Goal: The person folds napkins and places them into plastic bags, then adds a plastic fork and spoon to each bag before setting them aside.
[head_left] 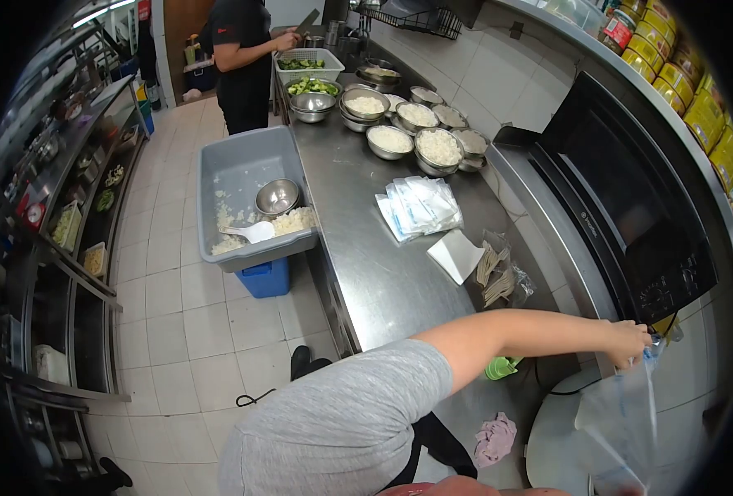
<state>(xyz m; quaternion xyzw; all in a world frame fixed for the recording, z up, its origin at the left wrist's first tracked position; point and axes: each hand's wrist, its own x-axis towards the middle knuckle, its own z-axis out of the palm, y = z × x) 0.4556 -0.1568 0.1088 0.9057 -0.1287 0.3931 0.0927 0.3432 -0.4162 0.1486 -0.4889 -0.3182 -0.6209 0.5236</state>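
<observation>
My left arm, in a grey sleeve, reaches across to the right. At its end my left hand [628, 344] is closed on the top of a clear plastic bag [623, 413], which hangs down beside the counter's end. Just above this hand is the lower corner of a black microwave [631, 198]. A pale round lid or container top [552, 434] lies below, partly seen through the bag. My right hand is out of sight; only a sliver of skin shows at the bottom edge.
On the steel counter [383, 310] are several bowls of rice [439, 149], plastic packets [420, 205], white paper [456, 256] and wrapped wooden utensils [497, 277]. A grey tub [214, 178] holds rice, a bowl and a scoop. A co-worker [242, 58] holds a knife near cut greens. A pink cloth [495, 440] lies low.
</observation>
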